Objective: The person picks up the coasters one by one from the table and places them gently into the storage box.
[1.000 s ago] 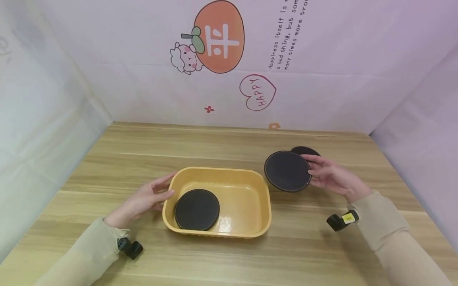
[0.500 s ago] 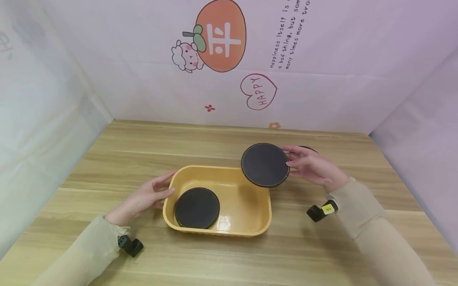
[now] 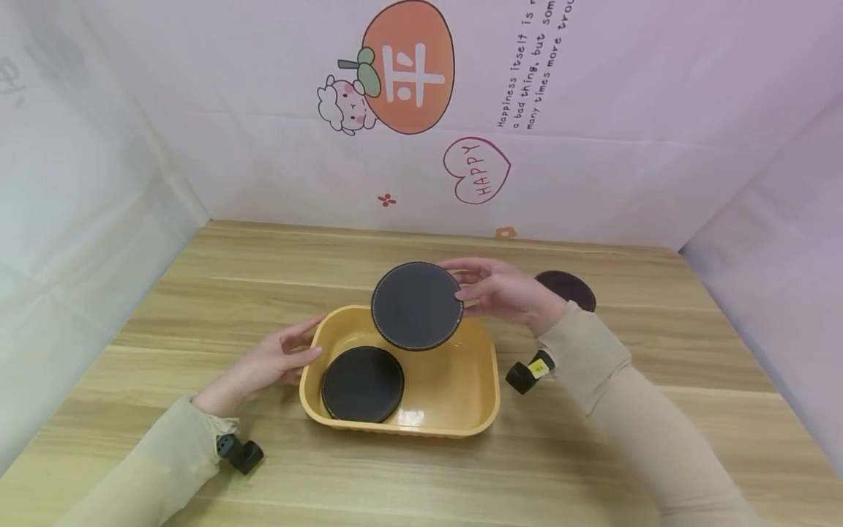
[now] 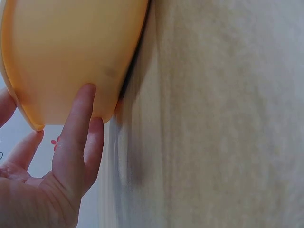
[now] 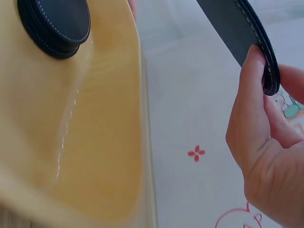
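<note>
My right hand (image 3: 503,293) pinches the edge of a round black leather coaster (image 3: 418,306) with light stitching, thumb on the near face and fingers behind. This coaster is tilted above the far side of a yellow plastic basin (image 3: 454,395). Inside the basin, at its left end, lies a small stack of matching coasters (image 5: 57,28), seen from above as one black disc (image 3: 363,384). My left hand (image 3: 276,359) rests against the basin's left end, its extended fingers (image 4: 78,123) touching the outer wall and rim.
Another dark round coaster (image 3: 568,290) lies on the wooden table (image 3: 329,483) behind the right wrist. A white printed cloth (image 3: 263,146) hangs behind the table, with plain cloth at both sides. Each wrist wears a small black camera.
My right hand has carried the coaster leftward from the table's right side to over the basin, uncovering the coaster left behind. The left hand and basin have stayed in place.
</note>
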### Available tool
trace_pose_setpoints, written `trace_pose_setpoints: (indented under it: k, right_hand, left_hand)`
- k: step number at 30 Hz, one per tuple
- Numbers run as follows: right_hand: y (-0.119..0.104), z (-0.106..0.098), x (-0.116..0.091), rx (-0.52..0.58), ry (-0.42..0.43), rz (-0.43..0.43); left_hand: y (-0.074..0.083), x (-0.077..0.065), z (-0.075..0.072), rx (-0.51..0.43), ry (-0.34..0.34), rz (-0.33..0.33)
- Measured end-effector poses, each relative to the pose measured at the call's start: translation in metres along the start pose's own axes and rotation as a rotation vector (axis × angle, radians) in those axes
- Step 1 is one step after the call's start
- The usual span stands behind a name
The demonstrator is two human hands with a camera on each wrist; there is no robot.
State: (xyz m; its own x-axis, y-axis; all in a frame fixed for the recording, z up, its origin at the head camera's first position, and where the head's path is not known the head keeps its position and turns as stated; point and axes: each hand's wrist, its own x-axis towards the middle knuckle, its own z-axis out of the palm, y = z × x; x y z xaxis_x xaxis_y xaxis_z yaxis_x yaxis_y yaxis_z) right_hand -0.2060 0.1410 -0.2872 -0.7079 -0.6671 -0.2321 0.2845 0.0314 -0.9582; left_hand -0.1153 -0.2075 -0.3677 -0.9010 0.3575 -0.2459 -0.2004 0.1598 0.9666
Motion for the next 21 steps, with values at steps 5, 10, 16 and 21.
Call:
trace_pose_setpoints:
  k: [5, 10, 16, 21]
  right_hand:
    - [0.0, 0.015, 0.015, -0.06, -0.043, 0.021]
    - [0.007, 0.027, 0.03, -0.11, -0.098, 0.065]
    - [0.017, 0.042, 0.044, -0.166, -0.131, 0.157]
    - [0.027, 0.05, 0.051, -0.199, -0.172, 0.23]
  left_hand:
    - [-0.001, 0.0, 0.0, -0.004, -0.005, 0.001]
    - [-0.002, 0.001, -0.001, -0.008, 0.003, -0.002]
    - [-0.002, 0.002, -0.002, 0.011, 0.018, -0.011]
    - [-0.001, 0.001, 0.0, 0.016, 0.013, -0.003]
